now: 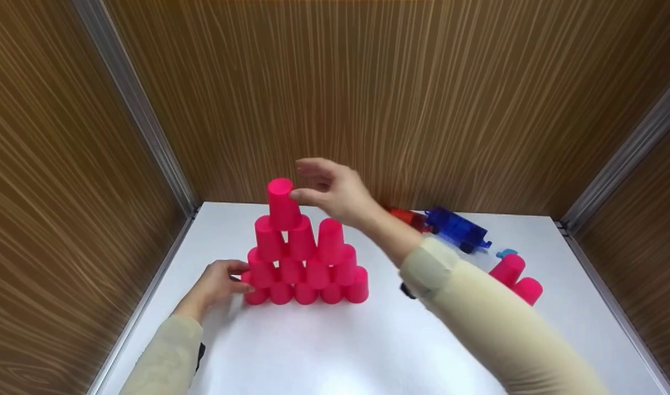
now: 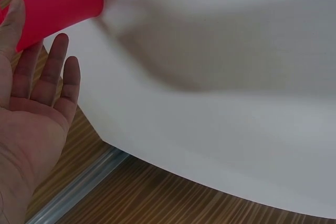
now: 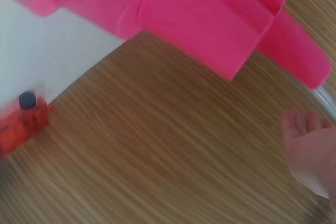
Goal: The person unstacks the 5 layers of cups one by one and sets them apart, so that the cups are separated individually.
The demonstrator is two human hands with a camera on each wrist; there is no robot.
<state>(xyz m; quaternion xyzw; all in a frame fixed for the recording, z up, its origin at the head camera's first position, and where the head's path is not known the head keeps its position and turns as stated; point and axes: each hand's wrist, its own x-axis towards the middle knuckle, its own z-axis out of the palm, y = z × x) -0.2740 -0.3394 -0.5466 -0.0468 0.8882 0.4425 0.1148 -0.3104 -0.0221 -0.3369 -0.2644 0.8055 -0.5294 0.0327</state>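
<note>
The left grip rests loosely spread, thumb against the bottom corner cup, seemingly bracing the stack rather than clasping it. The right grip looks released, its thumb at the top cup's edge, contact uncertain; that cup, left of this grip, straddles two below, presumably to share its weight, while two loose cups sit well to the grip's right on the table.

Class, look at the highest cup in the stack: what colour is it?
The highest cup is bright pinkish red, shown best in the head view.
</note>
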